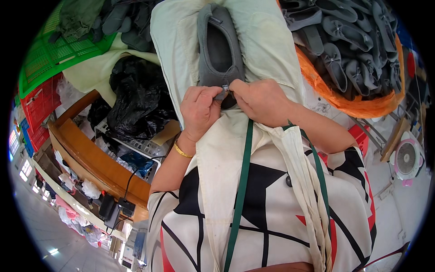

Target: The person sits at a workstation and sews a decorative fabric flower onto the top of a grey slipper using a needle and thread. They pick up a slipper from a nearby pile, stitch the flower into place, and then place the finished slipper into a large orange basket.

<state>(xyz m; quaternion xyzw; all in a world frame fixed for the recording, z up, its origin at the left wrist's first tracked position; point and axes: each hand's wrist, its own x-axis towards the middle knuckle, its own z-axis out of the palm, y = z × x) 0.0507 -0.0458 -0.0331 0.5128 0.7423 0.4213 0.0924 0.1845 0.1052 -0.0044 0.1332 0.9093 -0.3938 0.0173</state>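
A dark grey slip-on shoe [219, 50] lies on the cream apron [267, 50] across my lap, its opening facing up and its toe toward me. A small greyish bow [225, 88] sits at the front of the opening. My left hand [200, 108] is closed, with thumb and forefinger pinching the bow's left side. My right hand [260, 102] is closed too, its fingertips pinching the bow from the right. The two hands nearly meet over the toe and hide most of it. Whether a thread or needle is between the fingers is too small to tell.
To the right stands an orange-lined container [362, 106] heaped with similar grey shoes [346, 31]. Dark grey pieces [115, 18] lie by a green basket [54, 56] at the far left. A black plastic bag [140, 97], a wooden chair [97, 154] and a small fan [406, 155] stand around.
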